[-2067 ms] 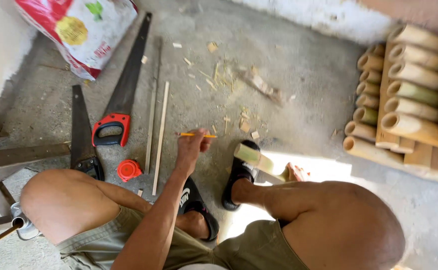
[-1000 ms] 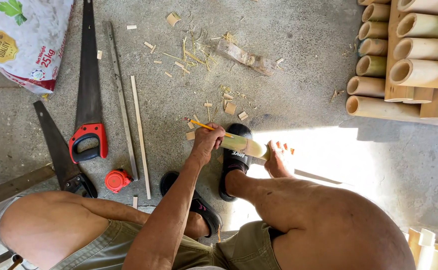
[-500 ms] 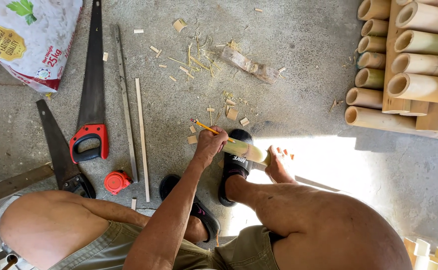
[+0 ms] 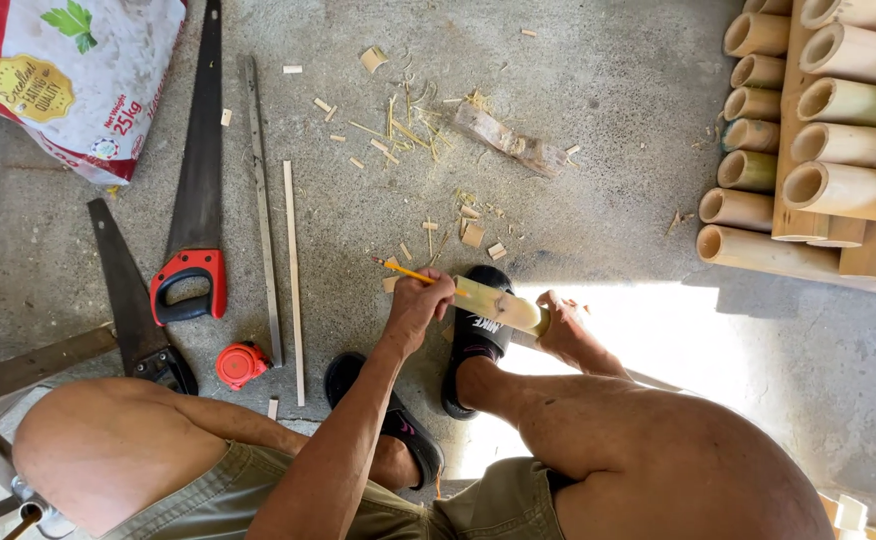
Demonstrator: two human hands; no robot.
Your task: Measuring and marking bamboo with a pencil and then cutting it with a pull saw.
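Pale bamboo piece (image 4: pixel 498 304) lies across black sandal (image 4: pixel 476 335), long axis left-right, slightly down to the right. Left hand (image 4: pixel 419 305) fingers closed round yellow pencil (image 4: pixel 405 270) w/ tip pointing left, hand touching the piece's left end. Right hand (image 4: pixel 565 330) curled at right end. Red-handled saw (image 4: pixel 194 215) well apart, left.

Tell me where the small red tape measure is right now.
In the head view the red tape measure lies on the concrete floor at lower left, between the black-handled saw's handle and the thin wooden strip, just below the red-handled saw.
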